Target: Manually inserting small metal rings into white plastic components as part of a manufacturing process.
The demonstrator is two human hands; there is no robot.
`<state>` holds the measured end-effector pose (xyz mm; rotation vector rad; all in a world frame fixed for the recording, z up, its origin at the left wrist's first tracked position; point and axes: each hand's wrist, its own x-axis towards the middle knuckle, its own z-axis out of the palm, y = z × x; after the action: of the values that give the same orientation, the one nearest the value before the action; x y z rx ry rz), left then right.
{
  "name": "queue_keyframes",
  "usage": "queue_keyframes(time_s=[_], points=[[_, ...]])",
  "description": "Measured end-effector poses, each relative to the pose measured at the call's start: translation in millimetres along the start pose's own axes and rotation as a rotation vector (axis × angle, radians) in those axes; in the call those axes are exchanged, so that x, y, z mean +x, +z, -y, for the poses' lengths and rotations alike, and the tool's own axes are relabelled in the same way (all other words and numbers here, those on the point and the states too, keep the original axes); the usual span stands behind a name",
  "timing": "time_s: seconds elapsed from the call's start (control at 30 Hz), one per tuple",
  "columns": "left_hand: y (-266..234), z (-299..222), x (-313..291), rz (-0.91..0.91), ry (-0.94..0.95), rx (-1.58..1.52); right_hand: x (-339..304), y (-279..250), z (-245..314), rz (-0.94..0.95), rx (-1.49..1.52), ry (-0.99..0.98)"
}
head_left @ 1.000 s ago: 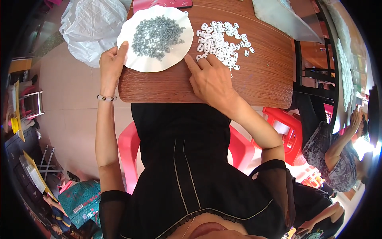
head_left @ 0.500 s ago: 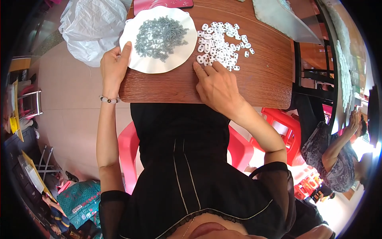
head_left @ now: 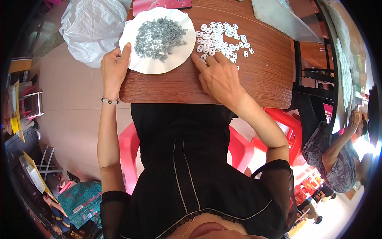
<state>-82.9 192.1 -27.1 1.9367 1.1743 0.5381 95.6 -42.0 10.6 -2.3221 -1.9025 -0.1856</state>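
A white plate (head_left: 129,34) with a wavy rim lies at the table's left edge, holding a heap of small grey tube-like pieces (head_left: 161,36). My left hand (head_left: 114,69) grips the plate's near left rim, thumb on top and the other fingers mostly hidden beneath. To the plate's right, small white oval pieces with two holes each (head_left: 215,38) are spread in a loose pile. My right hand (head_left: 219,79) rests palm down at the near side of this pile, its fingers apart and the fingertips among the nearest pieces. No piece shows between the fingers.
The brown wooden table (head_left: 258,83) ends just in front of my body. A pink case-like object (head_left: 163,4) lies behind the plate, and a pale tray-like sheet (head_left: 282,20) stands far right. A white plastic bag (head_left: 93,32) is beyond the left edge. Another person (head_left: 334,155) sits at right.
My right hand has shifted slightly away from me, farther over the near white pieces. The plate has moved a little to the left, with my left hand still on its rim.
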Motion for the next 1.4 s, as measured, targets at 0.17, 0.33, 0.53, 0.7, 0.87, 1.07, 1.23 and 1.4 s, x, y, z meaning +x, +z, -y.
queue_keyframes(time_s=[0.17,0.33,0.53,0.7,0.87,1.07,1.23,1.4], points=[[-4,-29,-13,-0.013,0.042,0.17,-18,-11,-7,0.048,-0.012,0.004],[-9,-34,-16,0.018,0.019,0.286,-22,-15,-11,0.039,0.107,0.004],[-8,-25,-14,-0.067,0.075,0.217,-18,-15,-16,-0.007,0.193,0.008],[-9,-29,-15,-0.028,0.047,0.28,-9,-14,-22,-0.005,0.188,-0.007],[-10,-30,-17,-0.018,0.038,0.257,-1,-11,-23,-0.012,0.183,-0.029],[-11,-23,-17,-0.03,0.037,0.228,8,-8,-30,-0.051,0.046,-0.114],[-13,-12,-25,-0.123,0.115,0.165,10,-6,-31,-0.017,-0.017,-0.2],[-16,-25,-61,-0.151,0.038,-0.199,5,-4,-38,-0.157,0.191,-0.124]])
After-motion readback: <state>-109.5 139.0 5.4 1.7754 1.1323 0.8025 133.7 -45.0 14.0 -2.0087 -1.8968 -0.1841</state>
